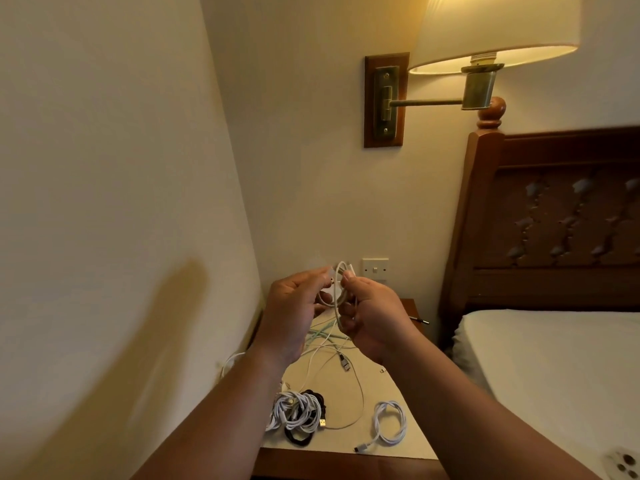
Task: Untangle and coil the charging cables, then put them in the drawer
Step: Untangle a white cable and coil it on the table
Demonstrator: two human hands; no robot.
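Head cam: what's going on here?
A person holds a white cable up over the nightstand. The left hand and right hand both grip it where it forms loops. On the nightstand, one coiled cable lies near the front edge, with a tangled bundle of white and black cables beside it. Loose cables trail behind. No drawer is in view.
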